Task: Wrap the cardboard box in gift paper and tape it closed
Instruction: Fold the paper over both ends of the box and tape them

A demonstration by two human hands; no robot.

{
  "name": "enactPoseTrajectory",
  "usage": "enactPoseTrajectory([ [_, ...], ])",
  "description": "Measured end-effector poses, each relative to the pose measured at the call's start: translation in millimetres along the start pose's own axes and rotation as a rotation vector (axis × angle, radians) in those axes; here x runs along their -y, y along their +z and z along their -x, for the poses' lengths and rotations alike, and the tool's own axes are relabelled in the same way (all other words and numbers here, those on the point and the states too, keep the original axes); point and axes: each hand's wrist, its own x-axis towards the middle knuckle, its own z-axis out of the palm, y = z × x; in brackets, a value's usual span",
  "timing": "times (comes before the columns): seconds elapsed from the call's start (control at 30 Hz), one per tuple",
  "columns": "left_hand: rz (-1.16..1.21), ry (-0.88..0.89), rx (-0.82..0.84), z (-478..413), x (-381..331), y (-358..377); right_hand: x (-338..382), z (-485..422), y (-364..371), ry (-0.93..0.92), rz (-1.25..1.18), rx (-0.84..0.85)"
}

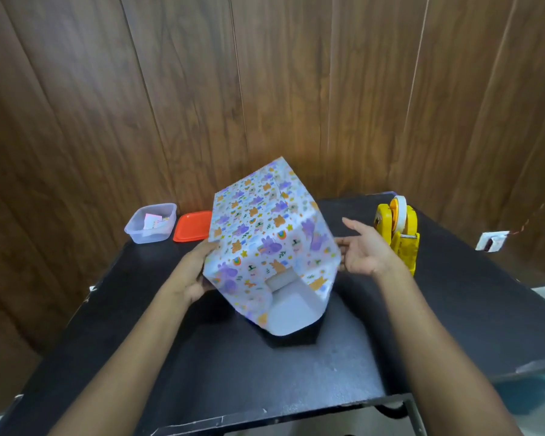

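Done: paper (285, 313) wraps box (261, 228), tilted at centre.
To do: near end open, untaped; dispenser (397, 237) at right.
Left grip (197, 273): holds box's side.
Right grip (367, 251): spread, empty, beside box.

On the table (202, 372), the tub (146, 235) and lid (192, 226) lie at ten o'clock of the box (265, 234). The tape dispenser (398, 237) stands at two o'clock

Gift paper (265, 234) white, purple-orange animal print; lid (192, 226) red; tape dispenser (400, 234) yellow; table (233, 366) black.
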Motion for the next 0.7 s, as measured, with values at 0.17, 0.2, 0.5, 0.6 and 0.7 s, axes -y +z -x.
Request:
enactPoseTrajectory([
  [0.17,0.079,-0.032,0.136,12.1,34.9,44.1,44.6,59.0,30.6,-0.332,0.170,0.137],
  [0.2,0.053,-0.044,0.186,11.9,41.5,52.8,50.8,70.0,39.9,-0.377,0.243,0.176],
  [0.5,0.441,-0.087,0.105,15.1,53.3,66.0,17.2,88.2,88.5,-0.523,0.829,0.191],
  [0.6,0.385,-0.209,-0.074,9.8,60.9,44.3,-3.0,78.5,85.5,-0.416,1.205,0.147],
  [0.7,0.315,-0.220,-0.114,8.4,63.7,34.5,-1.5,75.0,78.6,-0.322,1.296,0.066],
])
